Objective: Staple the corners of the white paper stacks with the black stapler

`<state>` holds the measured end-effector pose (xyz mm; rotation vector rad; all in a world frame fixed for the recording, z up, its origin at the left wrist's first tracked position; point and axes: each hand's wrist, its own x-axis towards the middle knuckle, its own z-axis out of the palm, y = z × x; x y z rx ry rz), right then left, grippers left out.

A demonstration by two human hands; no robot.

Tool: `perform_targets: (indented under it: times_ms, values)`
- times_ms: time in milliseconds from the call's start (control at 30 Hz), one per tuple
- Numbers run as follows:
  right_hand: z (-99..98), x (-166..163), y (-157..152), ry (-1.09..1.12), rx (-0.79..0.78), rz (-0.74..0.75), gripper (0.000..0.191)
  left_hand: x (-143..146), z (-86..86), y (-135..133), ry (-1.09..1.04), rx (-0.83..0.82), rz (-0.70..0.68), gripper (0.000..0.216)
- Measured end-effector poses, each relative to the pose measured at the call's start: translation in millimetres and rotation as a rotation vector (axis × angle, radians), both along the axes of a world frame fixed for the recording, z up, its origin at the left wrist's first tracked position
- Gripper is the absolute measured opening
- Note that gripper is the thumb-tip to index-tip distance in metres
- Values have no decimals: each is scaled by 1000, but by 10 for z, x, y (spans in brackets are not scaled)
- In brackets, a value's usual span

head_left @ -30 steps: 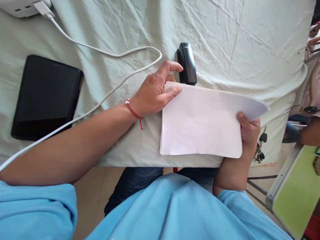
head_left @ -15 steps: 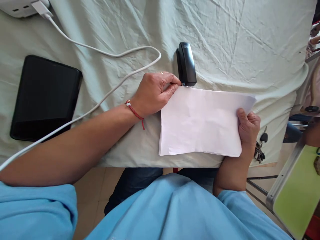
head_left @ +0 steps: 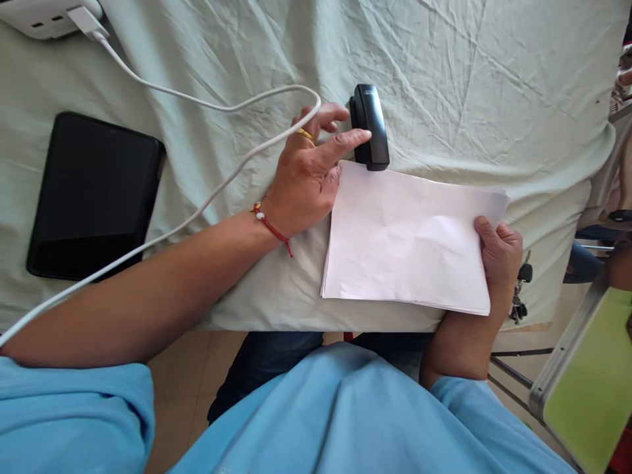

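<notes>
A stack of white paper sheets (head_left: 409, 243) lies on the cloth before me, slightly tilted. My right hand (head_left: 501, 257) grips its right edge, thumb on top and fingers beneath. A black stapler (head_left: 374, 128) stands at the paper's far edge, its front end meeting the sheets near their far left corner. My left hand (head_left: 316, 158) is beside the stapler with its fingers apart. Its index fingertip rests over the stapler's top, and its thumb is at the paper's corner. Whether the sheets' edge sits inside the stapler's jaw is hidden.
A black tablet (head_left: 96, 197) lies at the left. A white cable (head_left: 232, 164) loops from a white power block (head_left: 44, 16) across to my left hand and over my forearm. Keys (head_left: 518, 296) lie by my right wrist. A green-topped table (head_left: 587, 368) stands at the right.
My left hand has let go its pinch at the paper's corner and spread its fingers toward the stapler. The paper has shifted right and turned slightly, its left corner moving up against the stapler.
</notes>
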<state>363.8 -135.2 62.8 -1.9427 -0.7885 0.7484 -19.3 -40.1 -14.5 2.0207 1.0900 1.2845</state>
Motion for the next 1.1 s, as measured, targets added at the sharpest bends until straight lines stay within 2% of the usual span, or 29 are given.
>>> perform_targets:
  times_ms: [133,233,367,600,733,867,1000,1100]
  values:
    - [36,5,-7,14,-29,-24,62,0,37,-26,56,62,-99,42]
    - [79,-19,-9,8,-63,-22,64,-19,26,-19,100,107,-84,48]
    - [126,-32,-16,10,-75,-24,68,-42,-58,39,97,218,-114,65]
    - [195,-13,-76,59,-184,-7,67,-52,-106,80,71,264,-169,84]
    - [202,-35,-62,93,-142,-65,64,-78,-124,94,132,278,-141,92]
    - [196,-21,-25,73,-133,-101,63,-67,-119,85,98,199,-180,85]
    - [204,-9,-6,58,-133,-116,59,-26,-18,23,46,84,-201,63]
    - [193,16,-1,49,-124,-131,56,-2,51,-21,76,51,-212,57]
